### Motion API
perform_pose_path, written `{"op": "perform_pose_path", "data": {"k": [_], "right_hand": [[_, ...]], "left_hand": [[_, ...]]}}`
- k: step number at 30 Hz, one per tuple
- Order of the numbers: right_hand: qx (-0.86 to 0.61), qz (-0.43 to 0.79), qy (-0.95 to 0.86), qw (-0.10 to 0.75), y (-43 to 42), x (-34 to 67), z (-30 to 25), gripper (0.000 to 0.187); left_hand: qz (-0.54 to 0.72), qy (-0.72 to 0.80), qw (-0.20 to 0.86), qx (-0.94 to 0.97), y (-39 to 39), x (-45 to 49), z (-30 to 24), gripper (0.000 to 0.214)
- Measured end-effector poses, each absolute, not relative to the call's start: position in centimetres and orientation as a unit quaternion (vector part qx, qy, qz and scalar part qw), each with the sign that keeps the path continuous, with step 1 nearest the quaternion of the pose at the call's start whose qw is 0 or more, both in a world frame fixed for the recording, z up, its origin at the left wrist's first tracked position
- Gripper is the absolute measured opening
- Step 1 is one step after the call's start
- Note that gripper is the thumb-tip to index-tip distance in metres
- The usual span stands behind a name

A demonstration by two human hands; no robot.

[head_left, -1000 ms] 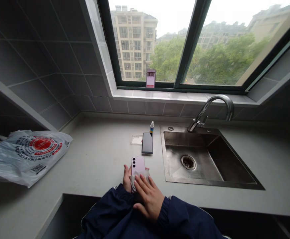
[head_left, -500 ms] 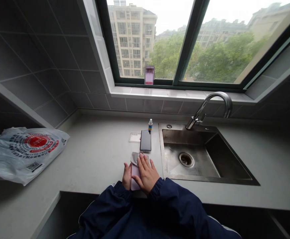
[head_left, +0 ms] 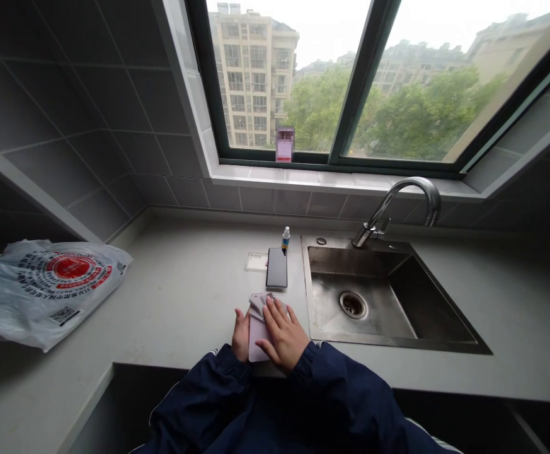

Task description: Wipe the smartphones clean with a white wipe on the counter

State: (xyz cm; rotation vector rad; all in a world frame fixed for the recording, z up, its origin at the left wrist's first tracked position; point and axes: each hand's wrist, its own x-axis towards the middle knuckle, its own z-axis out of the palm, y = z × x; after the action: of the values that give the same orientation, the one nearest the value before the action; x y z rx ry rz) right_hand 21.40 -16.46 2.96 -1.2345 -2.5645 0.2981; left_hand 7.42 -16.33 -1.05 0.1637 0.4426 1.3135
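Note:
A pale pink phone (head_left: 257, 335) lies at the counter's front edge. Along its left side rests my left hand (head_left: 241, 335), thumb raised and fingers closed on that edge, partly hidden. My right hand (head_left: 284, 331) presses a crumpled grey cloth (head_left: 257, 304) onto the phone's upper part, its fingers straight and slanting across. Just beyond the cloth sits a dark-screened phone (head_left: 277, 268), face up. To its left is a clear phone case (head_left: 256, 262), partly covered by that phone. A small white bottle (head_left: 286, 238) with a blue and yellow label stands behind it.
On the right, a steel sink (head_left: 305, 296) is set into the counter, with a chrome faucet (head_left: 423, 184) behind it. A white plastic bag (head_left: 48, 290) with red print lies at the left. A window (head_left: 341, 162) runs along the back above the tiled sill.
My right hand and the cloth have slid slightly down and right over the pink phone, baring more of its upper left corner. My left hand stays in place.

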Motion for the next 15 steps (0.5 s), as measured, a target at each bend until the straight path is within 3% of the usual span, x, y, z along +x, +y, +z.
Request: {"op": "perform_pose_path", "data": {"k": [4,7,10,15], "right_hand": [[-0.417,0.113,-0.89,0.149,-14.9,19.0,3.0,0.075],[-0.35,0.12,-0.915,0.161,-16.6,18.9,2.2,0.075],[-0.33,0.117,-0.922,0.165,-18.0,19.9,1.5,0.074],[-0.424,0.077,-0.884,0.184,-14.2,20.0,1.5,0.071]], "left_hand": [[0.618,0.222,0.752,0.054,-15.5,7.4,-0.2,0.062],[0.593,0.252,0.761,0.069,-14.6,6.5,1.0,0.074],[0.604,0.257,0.746,0.113,-13.9,5.8,1.4,0.072],[0.611,0.229,0.747,0.127,-13.0,6.3,0.3,0.072]]}}
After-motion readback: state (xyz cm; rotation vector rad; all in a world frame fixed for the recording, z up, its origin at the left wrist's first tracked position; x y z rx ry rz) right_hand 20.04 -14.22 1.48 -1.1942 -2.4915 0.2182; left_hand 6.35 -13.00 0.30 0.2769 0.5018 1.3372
